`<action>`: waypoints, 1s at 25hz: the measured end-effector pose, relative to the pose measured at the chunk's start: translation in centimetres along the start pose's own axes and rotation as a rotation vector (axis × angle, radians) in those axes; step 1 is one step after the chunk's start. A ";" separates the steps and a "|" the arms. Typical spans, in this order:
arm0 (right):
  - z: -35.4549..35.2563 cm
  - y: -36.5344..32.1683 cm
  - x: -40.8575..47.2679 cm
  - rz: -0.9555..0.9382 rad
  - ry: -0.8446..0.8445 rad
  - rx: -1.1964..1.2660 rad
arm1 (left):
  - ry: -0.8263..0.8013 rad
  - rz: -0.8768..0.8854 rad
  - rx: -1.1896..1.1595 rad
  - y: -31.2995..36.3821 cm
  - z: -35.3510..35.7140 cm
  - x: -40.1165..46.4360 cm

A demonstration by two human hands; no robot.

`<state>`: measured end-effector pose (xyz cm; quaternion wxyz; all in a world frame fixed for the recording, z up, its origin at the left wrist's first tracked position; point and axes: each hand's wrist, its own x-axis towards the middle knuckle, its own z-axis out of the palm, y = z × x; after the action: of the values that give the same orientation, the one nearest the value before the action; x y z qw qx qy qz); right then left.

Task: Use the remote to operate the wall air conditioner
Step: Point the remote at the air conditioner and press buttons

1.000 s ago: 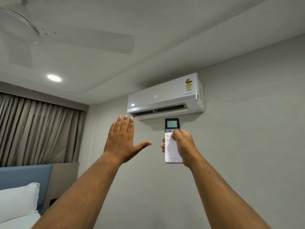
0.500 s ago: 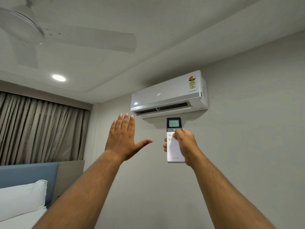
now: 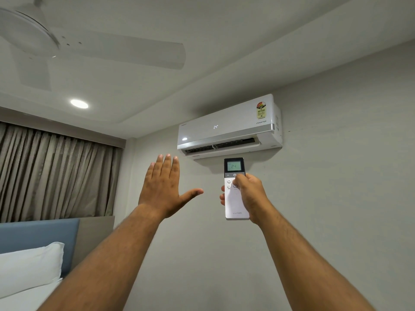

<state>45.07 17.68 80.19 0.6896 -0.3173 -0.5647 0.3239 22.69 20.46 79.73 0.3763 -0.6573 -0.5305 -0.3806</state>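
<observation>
A white wall air conditioner (image 3: 226, 127) hangs high on the grey wall, its front showing 24 and its lower flap open. My right hand (image 3: 251, 196) grips a white remote (image 3: 233, 204) held upright just under the unit, the thumb resting on the buttons below the lit screen, which reads 24. My left hand (image 3: 165, 187) is raised flat to the left of the remote, palm away from me, fingers together and thumb spread, holding nothing.
A white ceiling fan (image 3: 67, 43) and a round ceiling light (image 3: 79, 103) are overhead at left. Brown curtains (image 3: 51, 173) cover the left wall. A blue headboard (image 3: 38, 236) and a white pillow (image 3: 27, 268) sit at lower left.
The view has drifted so the air conditioner sits slightly further right in frame. Both hands keep the same pose, with the thumb still on the remote's buttons.
</observation>
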 end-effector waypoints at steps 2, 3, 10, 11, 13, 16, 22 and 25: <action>0.0 -0.1 0.0 -0.007 0.002 0.001 | 0.002 0.000 0.002 -0.1 -0.1 0.2; 0.0 -0.2 0.0 -0.010 0.005 0.002 | 0.005 0.000 0.002 -0.2 -0.2 0.3; 0.0 -0.6 0.3 -0.016 0.018 0.004 | 0.015 0.013 0.005 -0.1 -0.6 0.5; 0.0 -0.6 0.3 -0.012 0.019 0.004 | 0.016 0.013 0.001 -0.2 -0.7 0.5; 0.1 -0.6 0.3 -0.007 0.020 0.000 | 0.018 0.011 -0.007 -0.2 -0.8 0.4; 0.2 -0.6 0.3 -0.012 0.023 -0.027 | 0.022 0.012 -0.009 -0.3 -0.9 0.3; 0.4 -0.6 0.0 0.003 0.029 -0.026 | 0.018 0.007 0.003 -0.5 -0.9 0.1; 0.6 -0.7 -0.1 0.010 0.022 -0.023 | 0.010 0.004 0.011 -0.6 -0.9 0.0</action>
<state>44.52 17.26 80.76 0.6905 -0.3316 -0.5592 0.3170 21.99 19.76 80.19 0.3833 -0.6546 -0.5292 -0.3802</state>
